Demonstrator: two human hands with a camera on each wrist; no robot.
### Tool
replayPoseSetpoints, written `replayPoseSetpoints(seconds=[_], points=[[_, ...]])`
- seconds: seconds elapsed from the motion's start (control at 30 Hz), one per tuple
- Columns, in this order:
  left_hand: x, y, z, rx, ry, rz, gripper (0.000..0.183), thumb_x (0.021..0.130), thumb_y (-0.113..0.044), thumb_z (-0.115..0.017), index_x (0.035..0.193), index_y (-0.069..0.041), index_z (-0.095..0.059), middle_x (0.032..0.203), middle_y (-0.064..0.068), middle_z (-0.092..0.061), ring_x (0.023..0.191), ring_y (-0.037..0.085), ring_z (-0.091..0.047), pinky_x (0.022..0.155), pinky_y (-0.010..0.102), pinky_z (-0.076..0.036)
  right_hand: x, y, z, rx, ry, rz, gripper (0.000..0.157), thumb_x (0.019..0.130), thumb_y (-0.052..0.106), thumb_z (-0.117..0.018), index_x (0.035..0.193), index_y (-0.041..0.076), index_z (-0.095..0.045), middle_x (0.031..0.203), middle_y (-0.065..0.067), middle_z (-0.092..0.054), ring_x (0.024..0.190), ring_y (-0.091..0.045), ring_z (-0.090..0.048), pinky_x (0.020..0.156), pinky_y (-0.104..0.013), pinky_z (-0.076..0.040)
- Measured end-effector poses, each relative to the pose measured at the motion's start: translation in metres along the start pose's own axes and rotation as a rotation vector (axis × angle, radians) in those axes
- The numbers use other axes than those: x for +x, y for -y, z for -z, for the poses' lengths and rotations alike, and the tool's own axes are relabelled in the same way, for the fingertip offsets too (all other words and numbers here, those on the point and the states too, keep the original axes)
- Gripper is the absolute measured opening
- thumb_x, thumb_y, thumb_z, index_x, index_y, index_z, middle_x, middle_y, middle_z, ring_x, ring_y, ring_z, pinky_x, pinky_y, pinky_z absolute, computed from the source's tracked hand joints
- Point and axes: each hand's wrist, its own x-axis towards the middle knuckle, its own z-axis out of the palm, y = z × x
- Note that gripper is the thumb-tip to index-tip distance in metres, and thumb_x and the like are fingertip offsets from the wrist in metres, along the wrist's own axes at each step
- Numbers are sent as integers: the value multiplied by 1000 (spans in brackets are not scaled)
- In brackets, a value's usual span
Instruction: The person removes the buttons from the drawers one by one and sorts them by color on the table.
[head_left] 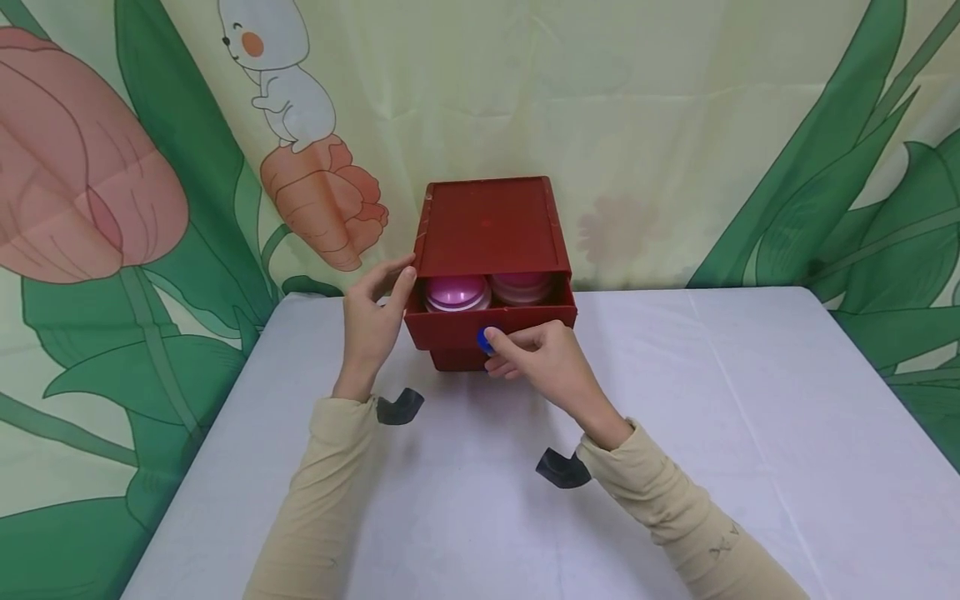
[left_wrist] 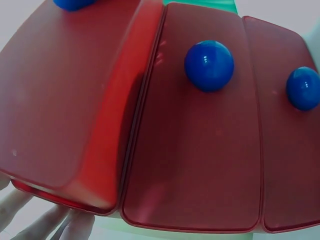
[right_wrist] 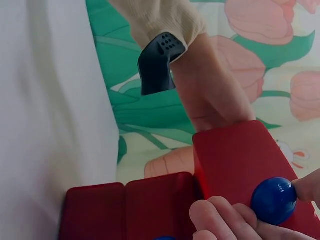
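Note:
A small red drawer cabinet (head_left: 491, 225) stands at the back of the table, its top drawer (head_left: 442, 333) partly pulled out. Two round pink-topped containers (head_left: 457, 293) sit side by side in that drawer. With thumb and fingers my right hand (head_left: 555, 367) pinches the drawer's round blue knob (right_wrist: 273, 201). My left hand (head_left: 371, 325) touches the cabinet's left side, fingers extended. In the left wrist view, two lower drawers (left_wrist: 195, 160) lie flush in the cabinet, each with a blue knob (left_wrist: 209, 66).
A white cloth covers the table (head_left: 660, 500). Behind the cabinet hangs a printed backdrop (head_left: 637, 125) with tulips, leaves and a rabbit. Black straps (head_left: 562, 468) hang at both wrists by the beige sleeves.

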Motion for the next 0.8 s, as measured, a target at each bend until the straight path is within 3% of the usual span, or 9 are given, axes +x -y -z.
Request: replayPoseSetpoints(seconds=[0.17,0.3,0.4,0.5,0.6,0.7,0.8], points=[[-3,-4,-2,-10,-15,4,33,100,-24,-61,130,-12,-67,123,8,-70,107,21,-67,73,17,-56,-4,0,0,2,10,-4,41,93,45,-67,92,6,-80,79,-4,-77,70,-16,-74,74,-39,-61],[-8,-21,-3,-28,-28,-9,33,99,-16,-61,128,-2,-66,122,16,-69,107,28,-66,71,14,-55,-7,0,0,19,10,0,39,93,42,-67,91,5,-80,79,-4,-77,71,-17,-74,74,-36,-61],[-11,-33,-2,-31,-40,-12,31,98,-14,-62,126,0,-67,120,17,-70,104,24,-67,70,14,-55,-9,0,1,32,15,1,37,93,41,-68,90,6,-79,79,-4,-76,71,-17,-74,73,-34,-61],[-11,-35,-1,-37,-50,-9,30,98,-14,-63,125,-1,-68,119,16,-71,100,15,-68,69,16,-56,-10,1,1,42,24,-5,36,93,41,-68,90,7,-79,79,-3,-76,71,-18,-74,73,-35,-61],[-11,-32,-1,-39,-52,-1,31,98,-16,-64,125,-3,-69,119,15,-71,101,16,-67,70,17,-57,-12,1,1,47,30,-13,39,93,43,-68,92,5,-79,79,-3,-76,71,-18,-74,75,-39,-61],[-10,-29,-1,-43,-47,9,31,98,-18,-64,125,-4,-69,120,14,-71,104,24,-67,70,17,-56,-15,1,1,48,28,-18,41,93,44,-68,92,4,-79,79,-3,-76,71,-18,-74,77,-44,-61],[-10,-27,0,-44,-44,18,32,98,-19,-63,126,-5,-68,120,14,-71,103,22,-66,70,17,-56,-18,1,0,43,29,-19,39,93,44,-68,92,6,-79,79,-2,-76,71,-17,-74,77,-44,-61]])
